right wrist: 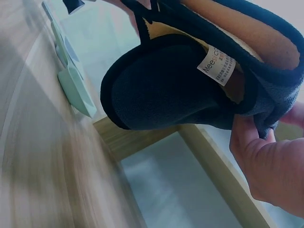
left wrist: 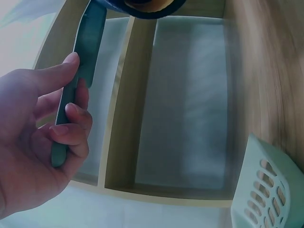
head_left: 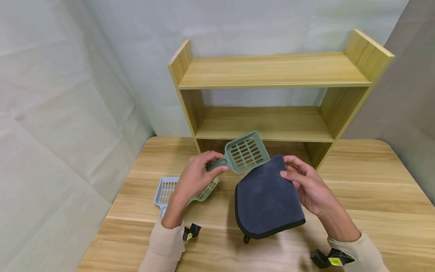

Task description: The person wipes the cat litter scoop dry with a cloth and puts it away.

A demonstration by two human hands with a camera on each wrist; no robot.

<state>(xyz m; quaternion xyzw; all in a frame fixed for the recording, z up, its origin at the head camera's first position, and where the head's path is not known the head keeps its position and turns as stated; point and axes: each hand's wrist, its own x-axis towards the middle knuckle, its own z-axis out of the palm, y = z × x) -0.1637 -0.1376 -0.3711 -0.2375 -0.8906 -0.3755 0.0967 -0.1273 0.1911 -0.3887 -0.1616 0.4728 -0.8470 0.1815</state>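
Note:
My left hand [head_left: 198, 175] holds a dark green slotted litter scoop [head_left: 247, 153] by its handle, fingers curled round it in the left wrist view. The scoop's pan overlaps the upper edge of a dark blue fabric piece [head_left: 268, 196] in the head view; contact between them cannot be told. My right hand [head_left: 307, 185] pinches the fabric piece by its upper right edge, above the table. The right wrist view shows its dark bound edges, tan lining and a white label [right wrist: 217, 65]. Its exact kind is unclear.
A light blue litter scoop [head_left: 166, 189] and a pale green one [head_left: 207, 190] lie on the wooden table [head_left: 374, 196], partly hidden by my left arm. A wooden shelf unit [head_left: 265, 122] stands at the back. Pale sheets [head_left: 51, 113] hang around the table.

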